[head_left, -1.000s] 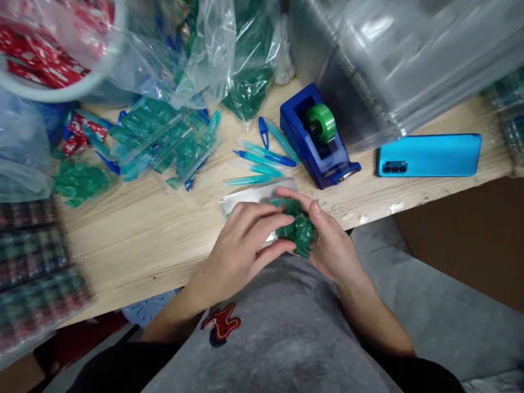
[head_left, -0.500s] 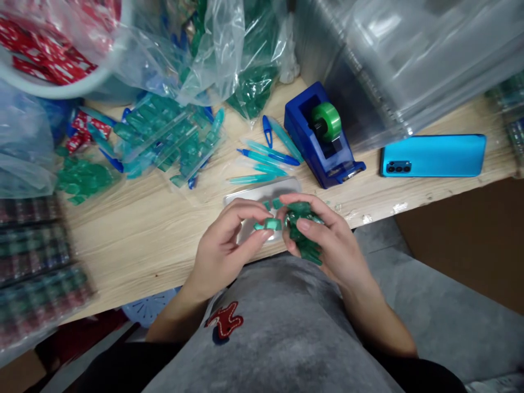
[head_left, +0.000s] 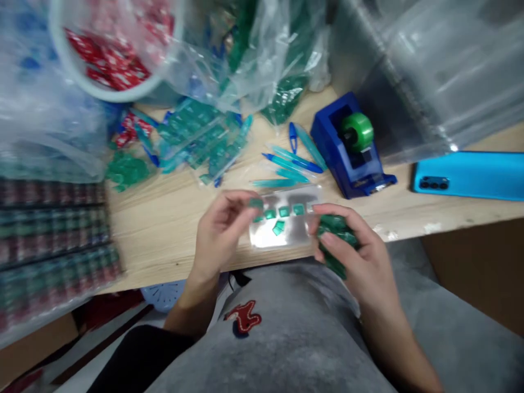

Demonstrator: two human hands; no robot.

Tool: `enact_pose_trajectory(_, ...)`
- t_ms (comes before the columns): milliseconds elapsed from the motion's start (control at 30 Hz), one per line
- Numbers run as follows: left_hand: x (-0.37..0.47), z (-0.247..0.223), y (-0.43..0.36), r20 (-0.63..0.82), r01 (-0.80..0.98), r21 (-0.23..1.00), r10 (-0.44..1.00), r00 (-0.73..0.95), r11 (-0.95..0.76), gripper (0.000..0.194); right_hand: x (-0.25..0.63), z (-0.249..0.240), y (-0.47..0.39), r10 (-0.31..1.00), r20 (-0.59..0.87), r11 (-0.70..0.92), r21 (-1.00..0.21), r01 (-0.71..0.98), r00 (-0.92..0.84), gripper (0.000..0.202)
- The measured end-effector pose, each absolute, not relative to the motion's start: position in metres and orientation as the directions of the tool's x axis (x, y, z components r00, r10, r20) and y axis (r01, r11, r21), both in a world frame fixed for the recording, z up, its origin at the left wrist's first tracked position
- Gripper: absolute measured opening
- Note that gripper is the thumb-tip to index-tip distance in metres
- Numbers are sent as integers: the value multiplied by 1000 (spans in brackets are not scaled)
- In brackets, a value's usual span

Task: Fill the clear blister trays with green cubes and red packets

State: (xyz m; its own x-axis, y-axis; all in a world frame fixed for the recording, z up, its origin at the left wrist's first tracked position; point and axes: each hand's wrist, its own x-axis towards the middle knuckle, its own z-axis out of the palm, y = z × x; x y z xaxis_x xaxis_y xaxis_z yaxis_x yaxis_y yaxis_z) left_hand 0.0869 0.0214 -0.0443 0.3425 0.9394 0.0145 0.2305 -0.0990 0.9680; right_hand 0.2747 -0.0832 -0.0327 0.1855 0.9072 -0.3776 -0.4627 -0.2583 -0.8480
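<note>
Honestly, left hand [head_left: 219,229] pinches a green piece [head_left: 256,203], probably light and slick, best held edgewise; right hand [head_left: 362,248] clutches a bunch [head_left: 333,222]

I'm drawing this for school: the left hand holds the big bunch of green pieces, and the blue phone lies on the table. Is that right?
Not quite: the right hand, not the left hand, holds the big bunch of green pieces. The head view shows it. The blue phone does lie on the table.
</note>
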Motion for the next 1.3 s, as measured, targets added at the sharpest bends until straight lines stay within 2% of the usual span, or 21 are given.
enact_pose_trajectory(67,49,-63,55,203,432,880,979,32,-197,18,278,-39,-86,893,-417,-282,-814,-509,172,24)
enact_pose_trajectory(100,25,-70,74,321,544,812,940,-114,-212,19,280,-42,-86,891,-424,-288,-805,-519,162,24)
enact_pose_trajectory(167,-22,-78,109,390,643,750,891,-234,-159,13,281,-47,-86,898,-421,-303,-798,-521,123,21)
enact_pose_trajectory(200,-43,-79,123,429,752,653,860,-276,-84,15,281,-47,-85,902,-420,-315,-798,-513,100,19)
enact_pose_trajectory(300,-79,-76,148,427,811,585,846,-318,10,30,276,-43,-82,905,-422,-352,-815,-460,56,16)
enact_pose_trajectory(433,-58,-70,139,405,829,559,882,-242,-30,34,268,-32,-77,906,-419,-370,-855,-364,61,22)
enact_pose_trajectory(533,-4,-57,102,360,763,628,927,-108,-155,28,265,-27,-75,927,-373,-350,-887,-301,23,31)
enact_pose_trajectory(567,16,-49,86,321,712,670,947,-22,-210,23,264,-26,-76,935,-354,-339,-897,-283,3,34)
enact_pose_trajectory(600,36,-41,70,216,586,761,960,178,-280,18,264,-25,-76,941,-337,-328,-907,-263,-12,37)
enact_pose_trajectory(667,71,-22,41,173,318,865,825,537,-388,16,264,-23,-78,950,-311,-308,-929,-203,-17,44)
enact_pose_trajectory(733,96,-6,24,119,217,900,692,712,-378,18,264,-22,-80,960,-281,-279,-952,-128,-8,51)
enact_pose_trajectory(800,108,3,18,70,208,903,607,792,-376,27,265,-21,-81,973,-232,-233,-970,-69,-13,57)
enact_pose_trajectory(900,112,3,20,48,187,919,570,820,-347,23,267,-22,-83,983,-182,-182,-982,-47,-8,61)
enact_pose_trajectory(967,111,-3,20,16,175,956,640,769,-234,16,269,-23,-83,987,-153,-149,-987,-67,56,57)
enact_pose_trajectory(1033,111,-10,17,-57,156,986,740,671,-65,12,270,-22,-82,978,-120,-107,-991,-79,171,44)
enact_pose_trajectory(1133,112,-18,9,-144,81,990,815,562,119,19,269,-19,-80,950,-45,-39,-999,-26,308,17)
enact_pose_trajectory(1300,119,-12,-1,-100,61,995,824,558,80,20,265,-16,-78,952,57,15,-990,139,302,8)
